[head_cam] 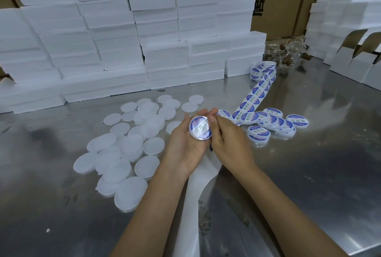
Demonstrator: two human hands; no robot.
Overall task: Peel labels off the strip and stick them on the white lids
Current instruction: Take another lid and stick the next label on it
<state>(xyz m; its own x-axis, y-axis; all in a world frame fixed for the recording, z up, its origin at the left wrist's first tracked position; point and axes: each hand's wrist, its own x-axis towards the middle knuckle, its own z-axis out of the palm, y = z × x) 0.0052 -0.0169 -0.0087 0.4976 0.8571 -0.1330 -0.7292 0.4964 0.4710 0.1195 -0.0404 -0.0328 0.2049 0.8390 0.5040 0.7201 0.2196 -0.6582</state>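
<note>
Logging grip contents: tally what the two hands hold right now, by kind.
Lid, labelled, in left hand: 1
Strip, pinched by right hand: 1
Total: 2

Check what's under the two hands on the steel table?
A white strip of peeled label backing runs toward the camera beneath the left hand and right hand. Where it joins the blue-labelled strip is covered.

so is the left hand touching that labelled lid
Touching: in the head view the left hand cradles the labelled lid in its palm, fingers curled up behind its rim.
</note>
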